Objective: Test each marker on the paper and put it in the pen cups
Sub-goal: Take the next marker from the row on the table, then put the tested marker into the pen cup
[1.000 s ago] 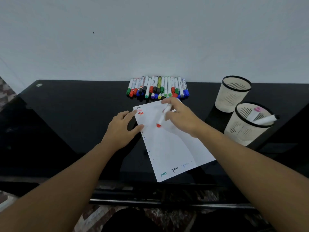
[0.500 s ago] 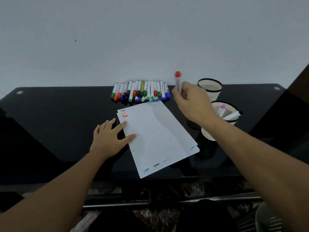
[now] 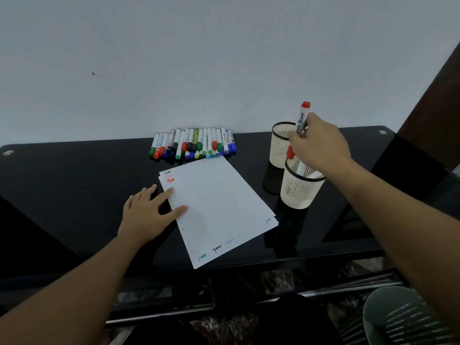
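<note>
Right hand [image 3: 318, 143] grips a red marker [image 3: 301, 119] upright above the near pen cup [image 3: 298, 188]; left hand [image 3: 146, 215], fingers spread flat, presses the paper [image 3: 219, 205].

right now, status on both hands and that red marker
Right hand grips red marker upright above the near pen cup. Left hand flat on paper. Nothing blocking the cup.
</note>
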